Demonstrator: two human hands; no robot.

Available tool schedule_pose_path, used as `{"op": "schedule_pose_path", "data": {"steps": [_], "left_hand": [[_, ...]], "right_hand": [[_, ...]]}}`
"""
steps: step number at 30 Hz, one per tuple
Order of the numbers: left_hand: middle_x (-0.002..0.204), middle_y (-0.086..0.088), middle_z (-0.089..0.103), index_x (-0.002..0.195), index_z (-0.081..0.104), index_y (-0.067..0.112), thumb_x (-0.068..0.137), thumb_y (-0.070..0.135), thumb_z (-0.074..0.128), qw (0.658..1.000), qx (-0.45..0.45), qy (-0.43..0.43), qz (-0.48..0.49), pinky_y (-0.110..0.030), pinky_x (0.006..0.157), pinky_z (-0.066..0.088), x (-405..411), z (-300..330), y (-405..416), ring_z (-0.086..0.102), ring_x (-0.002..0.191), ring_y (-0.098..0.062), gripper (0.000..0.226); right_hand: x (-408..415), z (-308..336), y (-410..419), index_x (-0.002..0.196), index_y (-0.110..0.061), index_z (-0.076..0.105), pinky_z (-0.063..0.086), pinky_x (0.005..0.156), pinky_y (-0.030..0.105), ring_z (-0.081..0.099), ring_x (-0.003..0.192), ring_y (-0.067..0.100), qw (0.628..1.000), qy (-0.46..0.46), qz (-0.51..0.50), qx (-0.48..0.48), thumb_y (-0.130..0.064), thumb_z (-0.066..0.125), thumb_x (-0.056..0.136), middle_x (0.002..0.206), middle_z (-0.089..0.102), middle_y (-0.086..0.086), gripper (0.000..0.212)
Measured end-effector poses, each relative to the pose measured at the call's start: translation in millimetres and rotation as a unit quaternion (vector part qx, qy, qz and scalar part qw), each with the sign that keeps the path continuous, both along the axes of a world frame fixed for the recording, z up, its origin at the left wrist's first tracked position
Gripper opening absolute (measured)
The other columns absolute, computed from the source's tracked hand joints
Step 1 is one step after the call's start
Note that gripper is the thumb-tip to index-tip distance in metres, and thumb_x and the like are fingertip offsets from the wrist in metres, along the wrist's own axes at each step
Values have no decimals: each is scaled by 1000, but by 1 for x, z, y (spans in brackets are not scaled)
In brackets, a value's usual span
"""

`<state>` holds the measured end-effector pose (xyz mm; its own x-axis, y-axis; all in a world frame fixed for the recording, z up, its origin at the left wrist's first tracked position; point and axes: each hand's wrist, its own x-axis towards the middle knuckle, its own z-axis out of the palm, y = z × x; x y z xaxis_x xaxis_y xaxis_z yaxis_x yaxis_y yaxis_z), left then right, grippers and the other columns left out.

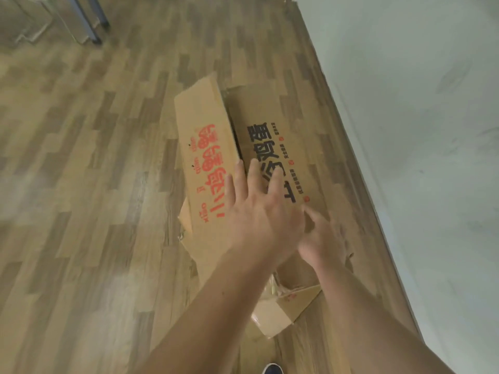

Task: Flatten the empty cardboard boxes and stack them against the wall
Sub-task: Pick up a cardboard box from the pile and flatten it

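Two flattened cardboard boxes lie on the wooden floor near the wall. The one with red print overlaps the left side of the one with black print. My left hand reaches over them with straight, spread fingers, its fingertips at the seam between the two boxes. My right hand sits just right of it, low on the black-print box, fingers extended toward the cardboard. Neither hand grips anything. More brown flaps stick out under my forearms.
A pale wall runs along the right side, meeting the wooden floor at a diagonal edge. Metal furniture legs stand at the top left. A dark shoe tip shows at the bottom.
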<state>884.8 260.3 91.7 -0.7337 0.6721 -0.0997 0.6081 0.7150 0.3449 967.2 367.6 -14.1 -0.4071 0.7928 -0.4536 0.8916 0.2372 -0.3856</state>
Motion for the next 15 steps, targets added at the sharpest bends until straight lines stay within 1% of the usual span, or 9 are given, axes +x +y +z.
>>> {"op": "schedule_pose_path", "data": {"steps": [2, 4, 6, 8, 10, 11, 12, 13, 15], "left_hand": [[176, -12, -9, 168, 9, 30, 102, 61, 37, 999, -45, 0, -5, -55, 128, -13, -21, -7, -8, -21, 159, -35, 78], [176, -11, -11, 167, 4, 31, 101, 68, 32, 997, -77, -20, 11, -63, 126, -10, -35, -29, -14, -21, 159, -38, 81], [176, -7, -15, 166, -4, 36, 99, 75, 21, 993, -100, -60, 34, -70, 123, -8, -39, -61, -26, -21, 159, -39, 82], [173, -2, -27, 163, -19, 43, 98, 77, 9, 985, -145, -95, 19, -76, 119, -8, -33, -98, -44, -28, 156, -39, 78], [167, 0, -40, 156, -32, 45, 97, 78, 0, 979, -185, -88, -8, -78, 116, -9, -21, -125, -61, -38, 151, -38, 75], [166, 0, -41, 155, -33, 46, 96, 78, -2, 979, -186, -84, -12, -77, 116, -10, -18, -131, -65, -40, 150, -37, 74], [166, 1, -39, 156, -31, 48, 96, 79, -2, 981, -174, -80, -9, -76, 117, -10, -19, -132, -66, -38, 151, -36, 74], [169, 3, -34, 158, -24, 50, 95, 80, -1, 985, -155, -73, -7, -75, 118, -10, -24, -130, -66, -34, 154, -35, 74], [176, 7, -14, 161, -3, 56, 92, 85, 8, 992, -118, -53, 10, -70, 123, -3, -39, -123, -66, -17, 161, -29, 76]], "right_hand": [[0, 5, -7, 153, -58, 41, 20, 124, 58, 18, 160, 32, 1000, 17, -15, 6, -77, 68, 83, 173, 24, 3, 77], [3, 6, -14, 153, -56, 43, 22, 124, 59, 20, 159, 32, 999, 22, -26, 3, -72, 73, 82, 173, 24, 3, 78], [6, 2, -24, 152, -57, 44, 26, 122, 60, 24, 157, 33, 999, 26, -40, 5, -71, 74, 82, 171, 28, 3, 77], [9, -5, -32, 150, -58, 45, 30, 120, 59, 29, 154, 33, 998, 29, -52, 21, -72, 73, 81, 167, 31, 3, 76], [11, -9, -40, 147, -58, 46, 34, 118, 59, 33, 151, 34, 998, 27, -54, 28, -75, 72, 78, 165, 34, 4, 76], [12, -10, -42, 145, -59, 45, 37, 116, 59, 36, 149, 34, 998, 23, -49, 28, -77, 71, 76, 163, 36, 3, 76], [12, -12, -41, 142, -60, 44, 40, 113, 58, 40, 146, 34, 998, 22, -48, 27, -81, 68, 72, 161, 39, 2, 78], [10, -12, -37, 139, -57, 42, 44, 109, 57, 44, 142, 33, 998, 24, -53, 28, -85, 65, 68, 157, 43, 0, 80], [3, -12, -23, 137, -47, 42, 46, 105, 56, 48, 136, 33, 997, 30, -67, 22, -86, 67, 65, 150, 49, 1, 86]]}}
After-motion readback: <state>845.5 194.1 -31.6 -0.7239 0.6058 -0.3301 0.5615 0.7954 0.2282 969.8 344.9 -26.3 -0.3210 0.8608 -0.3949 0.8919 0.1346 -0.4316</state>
